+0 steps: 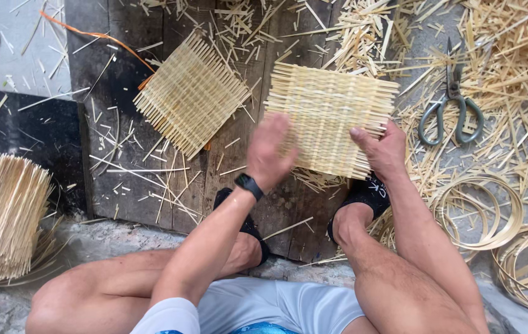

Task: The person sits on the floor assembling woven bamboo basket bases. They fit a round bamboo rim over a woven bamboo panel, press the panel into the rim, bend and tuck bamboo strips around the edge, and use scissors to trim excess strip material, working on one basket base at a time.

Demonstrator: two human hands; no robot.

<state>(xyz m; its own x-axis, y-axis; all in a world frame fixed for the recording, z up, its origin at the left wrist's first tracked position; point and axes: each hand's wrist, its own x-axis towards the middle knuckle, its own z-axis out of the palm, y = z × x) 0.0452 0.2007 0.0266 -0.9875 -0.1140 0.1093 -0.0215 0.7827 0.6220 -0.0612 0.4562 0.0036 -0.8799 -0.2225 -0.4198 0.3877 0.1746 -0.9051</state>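
Both hands, left hand (268, 151) pressed flat and right hand (380, 148) pinching the edge, steady a woven bamboo mat (329, 117) at frame centre, seemingly light, stiff, brittle-edged.

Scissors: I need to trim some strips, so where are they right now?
In the head view, the scissors lie at upper right on scattered strips, right of the mat held by the right hand, above the hoops.
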